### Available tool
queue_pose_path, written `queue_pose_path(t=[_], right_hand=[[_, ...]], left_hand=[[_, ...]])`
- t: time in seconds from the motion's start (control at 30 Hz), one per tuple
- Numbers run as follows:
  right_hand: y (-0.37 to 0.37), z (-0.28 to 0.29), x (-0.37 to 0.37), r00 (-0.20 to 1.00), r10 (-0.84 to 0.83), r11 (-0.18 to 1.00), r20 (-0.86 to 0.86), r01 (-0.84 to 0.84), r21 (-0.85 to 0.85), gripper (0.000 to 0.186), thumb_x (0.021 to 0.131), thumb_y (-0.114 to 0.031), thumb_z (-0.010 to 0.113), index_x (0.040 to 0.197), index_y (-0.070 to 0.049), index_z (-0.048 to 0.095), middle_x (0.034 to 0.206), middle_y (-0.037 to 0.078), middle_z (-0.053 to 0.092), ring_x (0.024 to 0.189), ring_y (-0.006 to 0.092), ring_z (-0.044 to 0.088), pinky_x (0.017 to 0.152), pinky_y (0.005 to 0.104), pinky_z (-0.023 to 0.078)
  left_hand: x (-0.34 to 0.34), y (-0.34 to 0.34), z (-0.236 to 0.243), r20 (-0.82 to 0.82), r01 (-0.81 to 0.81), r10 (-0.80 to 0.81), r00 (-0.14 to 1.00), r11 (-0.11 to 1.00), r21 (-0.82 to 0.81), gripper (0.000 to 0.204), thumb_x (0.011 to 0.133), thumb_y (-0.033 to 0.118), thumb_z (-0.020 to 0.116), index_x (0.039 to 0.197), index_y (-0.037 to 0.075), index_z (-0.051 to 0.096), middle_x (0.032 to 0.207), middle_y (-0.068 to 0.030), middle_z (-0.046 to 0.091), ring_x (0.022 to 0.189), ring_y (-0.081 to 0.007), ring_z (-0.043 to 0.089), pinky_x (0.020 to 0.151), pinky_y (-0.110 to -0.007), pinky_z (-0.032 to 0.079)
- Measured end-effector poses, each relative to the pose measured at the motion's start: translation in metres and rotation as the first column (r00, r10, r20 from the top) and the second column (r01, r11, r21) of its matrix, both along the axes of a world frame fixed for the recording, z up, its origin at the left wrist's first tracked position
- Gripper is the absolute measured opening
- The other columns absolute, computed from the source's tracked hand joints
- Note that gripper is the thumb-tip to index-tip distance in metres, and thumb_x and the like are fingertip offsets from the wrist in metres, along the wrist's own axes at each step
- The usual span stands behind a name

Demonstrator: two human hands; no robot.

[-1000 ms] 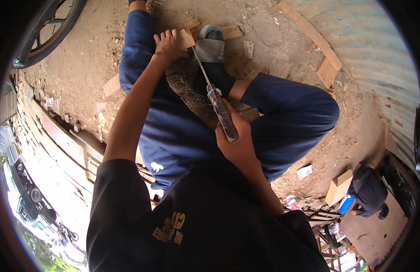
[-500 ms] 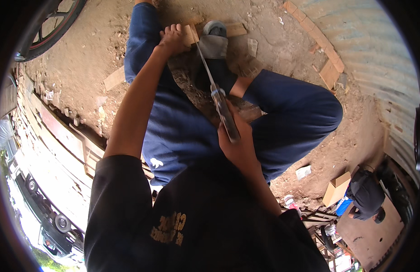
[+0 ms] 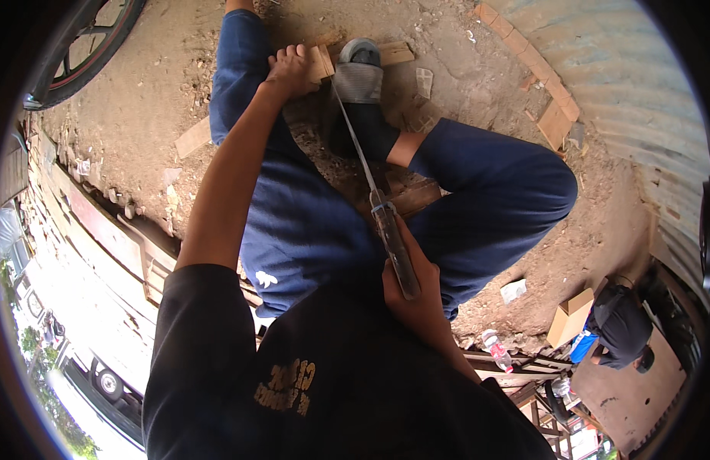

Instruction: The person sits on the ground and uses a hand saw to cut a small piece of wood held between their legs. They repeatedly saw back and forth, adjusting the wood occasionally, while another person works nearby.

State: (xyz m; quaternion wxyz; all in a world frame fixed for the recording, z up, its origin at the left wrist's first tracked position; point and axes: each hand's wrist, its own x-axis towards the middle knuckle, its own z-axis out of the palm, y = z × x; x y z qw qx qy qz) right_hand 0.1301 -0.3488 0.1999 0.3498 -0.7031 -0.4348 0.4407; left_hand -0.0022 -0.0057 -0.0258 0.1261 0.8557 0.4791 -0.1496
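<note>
My right hand (image 3: pixel 413 285) is wrapped round the dark handle of a handsaw (image 3: pixel 360 149), close to my lap. The thin blade points away from me, and its far end reaches the edge of a short wooden board (image 3: pixel 322 63). With fingers curled over that board, my left hand (image 3: pixel 289 69) grips it beside my left knee. Next to the board's cut end rests my foot in a grey slide sandal (image 3: pixel 361 77). Another wooden strip (image 3: pixel 397 52) lies on the ground behind the sandal.
A wheel (image 3: pixel 102 46) stands at the far left. Bricks (image 3: pixel 516 42) line a corrugated metal sheet (image 3: pixel 631 69) on the right. At the lower right, a person (image 3: pixel 622 326) bends over a brown board beside a cardboard box (image 3: pixel 569 316). A plastic bottle (image 3: pixel 497 351) lies nearby.
My right hand has drawn the saw back toward my body, so its blade tip now sits at the board's edge. My left hand stays in place on the board.
</note>
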Motion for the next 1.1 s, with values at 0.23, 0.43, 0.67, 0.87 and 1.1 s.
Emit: queue_pose_path(t=[0.23,0.43,0.67,0.87,1.1], right_hand=[[0.033,-0.045,-0.001,0.999,-0.031,0.992,0.008,0.030,0.123,0.061,0.081,0.006,0.054,0.140,0.005,0.043,0.109,0.028,0.066,0.097,0.0423,0.067,0.080,0.0403,0.054],[0.014,-0.031,-0.004,0.999,-0.033,0.995,0.020,0.032,0.090,0.059,0.080,0.005,0.055,0.138,0.005,0.045,0.107,0.029,0.065,0.099,0.0435,0.066,0.082,0.0406,0.054],[0.006,-0.006,-0.005,0.999,-0.050,0.999,-0.015,0.050,-0.020,0.057,0.080,0.005,0.055,0.137,0.005,0.047,0.104,0.027,0.066,0.099,0.0413,0.067,0.082,0.0399,0.052],[0.059,-0.049,0.006,0.999,-0.034,0.996,0.029,0.031,0.083,0.057,0.081,0.006,0.054,0.137,0.002,0.048,0.109,0.025,0.067,0.101,0.0407,0.067,0.082,0.0392,0.054],[-0.003,-0.015,0.001,0.998,-0.059,0.992,0.008,0.057,0.108,0.054,0.081,0.003,0.058,0.135,0.004,0.049,0.110,0.025,0.066,0.105,0.0403,0.064,0.089,0.0419,0.049]], left_hand=[[0.000,0.003,-0.002,-0.015,-0.023,0.023,1.000,0.999,-0.025,0.093,0.068,0.046,0.085,0.132,-0.002,0.037,0.135,-0.0211,0.047,0.127,-0.0412,0.044,0.103,-0.055,0.037],[0.002,0.000,-0.001,0.003,0.018,-0.018,1.000,1.000,-0.013,0.094,0.068,0.046,0.083,0.132,-0.003,0.036,0.134,-0.0220,0.046,0.129,-0.0420,0.043,0.105,-0.054,0.037],[-0.001,0.004,0.002,-0.018,0.012,-0.013,1.000,1.000,-0.021,0.092,0.071,0.047,0.082,0.133,-0.004,0.036,0.134,-0.0225,0.046,0.128,-0.0414,0.044,0.106,-0.053,0.036],[0.005,0.002,0.001,0.009,-0.016,0.016,1.000,1.000,0.003,0.090,0.071,0.045,0.082,0.132,-0.003,0.038,0.133,-0.0216,0.047,0.127,-0.0404,0.045,0.104,-0.052,0.036],[0.005,0.002,0.012,0.011,0.009,-0.009,1.000,1.000,-0.006,0.088,0.070,0.043,0.083,0.131,-0.002,0.039,0.133,-0.0215,0.047,0.126,-0.0403,0.046,0.104,-0.053,0.037]])
